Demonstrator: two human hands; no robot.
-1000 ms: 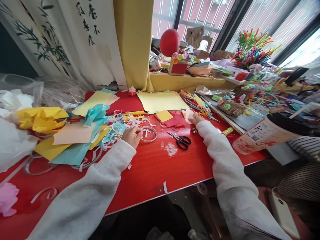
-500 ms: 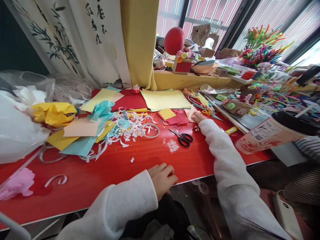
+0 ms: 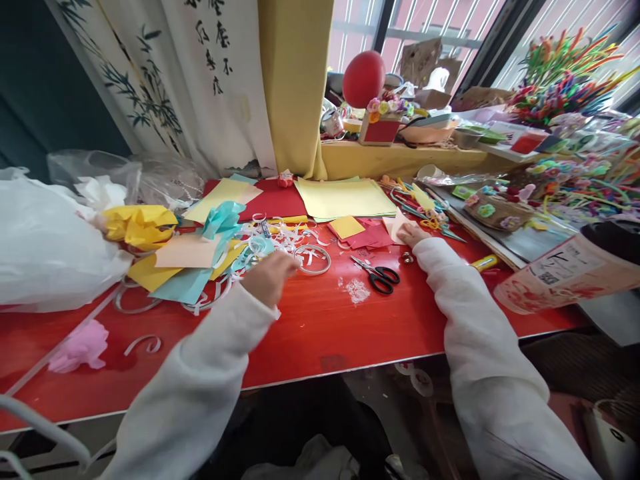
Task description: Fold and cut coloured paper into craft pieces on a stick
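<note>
My left hand (image 3: 273, 275) is raised over the red table, smeared by motion, its fingers pointing right towards a silver ring (image 3: 313, 260) that looks like a bangle or tape roll. Whether it touches the ring, I cannot tell. White paper curls (image 3: 285, 237) lie just behind it. At the far right, my right hand (image 3: 414, 233) has its fingers closed at the edge of a pale pink paper piece (image 3: 397, 223), beside red paper pieces (image 3: 373, 232) and a yellow square (image 3: 347, 227). Black-handled scissors (image 3: 380, 275) rest partly spread between my hands, near white scraps (image 3: 357, 291).
Coloured papers (image 3: 183, 285) and crumpled yellow paper (image 3: 140, 227) pile up at left by a white plastic bag (image 3: 55, 240). Yellow sheets (image 3: 350, 199) lie at the back. A large drink cup (image 3: 555, 273) stands at the right, near a yellow tube (image 3: 484, 263).
My left hand has lifted from the table's front edge and moved forward and left towards the silver ring. My right hand stays at the pale pink paper. The view has shifted slightly left.
</note>
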